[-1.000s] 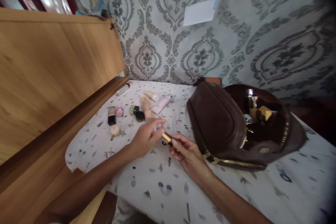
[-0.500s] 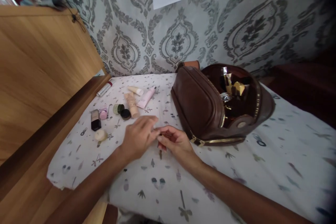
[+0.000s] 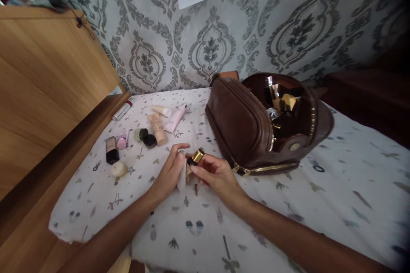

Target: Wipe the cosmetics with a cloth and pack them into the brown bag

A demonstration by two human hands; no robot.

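My right hand [image 3: 219,175] pinches a small black-and-gold cosmetic tube [image 3: 196,156], its gold end pointing up and right. Against it, my left hand [image 3: 171,172] holds a white wipe [image 3: 182,175], fingers bent round it and one finger stretched forward. A tan patch below the tube is partly covered by the fingers, so I cannot tell what it is. Right of my hands stands a brown cosmetic bag [image 3: 240,115], unzipped, with gold-coloured and clear items [image 3: 288,102] inside.
Left on the patterned white cloth [image 3: 179,243] lie a beige tube [image 3: 156,128], a pink tube [image 3: 175,118], a cream tube [image 3: 162,111], small jars [image 3: 141,135], a foundation bottle [image 3: 112,150], a round cream-coloured pot [image 3: 119,169] and a silver tube [image 3: 122,110]. A wooden panel [image 3: 54,59] borders the left.
My hands have drawn slightly apart and turned, so the black-and-gold tube and the white wipe now show between them. The view has shifted a little; the bag and cosmetics stay put.
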